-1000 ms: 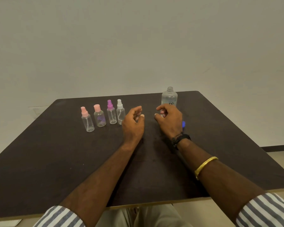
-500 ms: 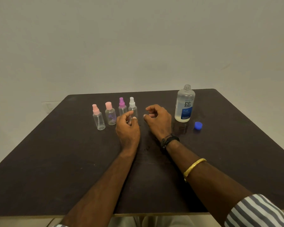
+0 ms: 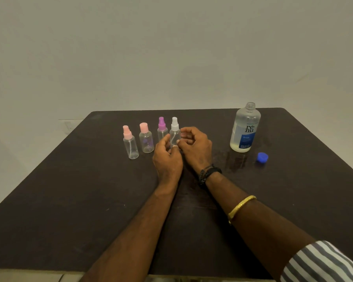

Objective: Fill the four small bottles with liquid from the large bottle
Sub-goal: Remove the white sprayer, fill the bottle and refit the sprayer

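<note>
Fingers of the left hand curl round the lower body of the white-cap bottle, thumb on its left side, one fingertip across the base. The right hand sits just beside it w/ fingers curled against the bottle's right side; can't tell if they actually grip. That bottle stands upright on the table: clear plastic, white spray top, thin dip tube inside. It's the right end of a row of 4, next to the purple-cap bottle, then the flat pink-cap bottle & the pink spray bottle, all clear-bodied. The large bottle stands well to the right, neck open, clear liquid, blue "re-nu" label. Its blue cap lies near its base.
</note>
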